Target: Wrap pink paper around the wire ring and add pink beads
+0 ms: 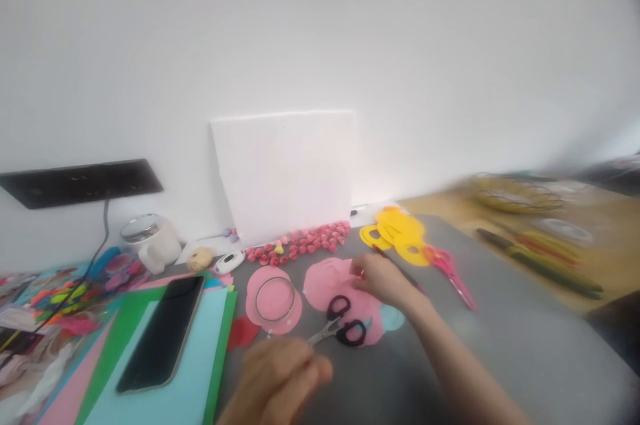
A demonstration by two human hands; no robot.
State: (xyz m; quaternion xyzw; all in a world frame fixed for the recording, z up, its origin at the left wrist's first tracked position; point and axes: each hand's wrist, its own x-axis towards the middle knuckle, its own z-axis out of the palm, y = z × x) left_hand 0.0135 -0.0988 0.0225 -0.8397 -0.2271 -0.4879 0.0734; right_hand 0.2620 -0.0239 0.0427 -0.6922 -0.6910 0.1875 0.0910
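Note:
My right hand (383,278) reaches over a pile of pink paper cutouts (323,285), its fingers curled and pinching at the paper. Just in front, scissors with black handles (345,328) lie on the pink paper, blades toward my left hand (283,375). That hand is low in the view, slightly blurred, its fingers bent and pressed together; whatever may be in them is hidden. Left of the pile lies another pink scalloped cutout (275,278) with a thin ring (257,295) on top. A pale blue piece of paper (393,318) peeks out under my right wrist.
A white board (290,175) leans on the wall behind many small pink-red pieces (320,238). Yellow cutouts (400,231) and pink scissors (453,278) lie to the right. At left are a phone (163,335) on coloured sheets (215,358) and a white mug (163,245).

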